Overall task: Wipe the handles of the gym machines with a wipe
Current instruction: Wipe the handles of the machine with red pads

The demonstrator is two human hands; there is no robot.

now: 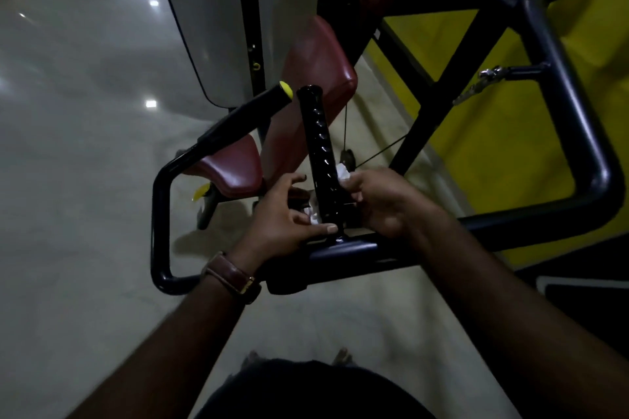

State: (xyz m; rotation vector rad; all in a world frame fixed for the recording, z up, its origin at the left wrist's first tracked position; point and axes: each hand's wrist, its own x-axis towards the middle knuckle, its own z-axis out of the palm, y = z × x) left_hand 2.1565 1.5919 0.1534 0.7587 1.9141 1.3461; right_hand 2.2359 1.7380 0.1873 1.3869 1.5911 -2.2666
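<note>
A glossy black ribbed handle (318, 143) rises from the machine's dark crossbar (425, 245). A white wipe (343, 172) passes round the handle's lower part, showing on its right side and again at its left base. My right hand (384, 202) pinches the wipe's right end beside the handle. My left hand (289, 218) holds the other end at the handle's base, thumb laid along the crossbar. A second handle with a yellow end cap (285, 89) slants off to the left.
Maroon seat pads (316, 68) stand behind the handle. The dark tubular frame (160, 214) loops left and right around my hands. A grey weight-stack cover (207, 27) rises at the back. A yellow wall is on the right, pale floor on the left.
</note>
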